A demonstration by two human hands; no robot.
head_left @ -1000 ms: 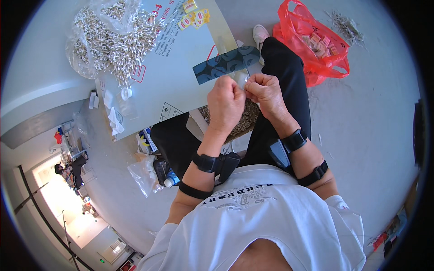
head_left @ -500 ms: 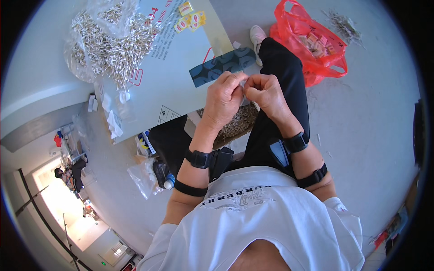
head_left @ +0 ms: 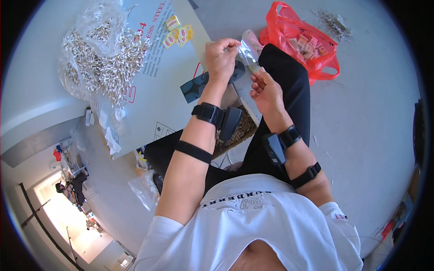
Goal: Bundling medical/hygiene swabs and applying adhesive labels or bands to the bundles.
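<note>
Above the table's right edge, a small clear plastic bag (head_left: 247, 54) stretches between my hands, shiny and crinkled. My left hand (head_left: 220, 62) pinches its upper end between thumb and fingertips. Lower and to the right, my right hand (head_left: 269, 94) has curled fingers, with the fingertips at the bag's lower, yellowish end. Whatever the bag contains is too small to make out. Beneath my left hand a dark patterned strip (head_left: 193, 89) lies on the table. An open box (head_left: 242, 126) of small brownish pieces stands below my hands, partly behind my left forearm.
A heap of thin white sticks (head_left: 108, 58) in clear plastic covers the table's (head_left: 153, 104) far left. Several small yellow packets (head_left: 178, 36) lie beside it. On the floor at right are a red plastic bag (head_left: 275, 27) with pink packs and a grey scrap pile (head_left: 334, 25).
My hands have moved apart: the left one up and away, the right one slightly down. The clear bag now shows stretched between them. The view has shifted slightly.
</note>
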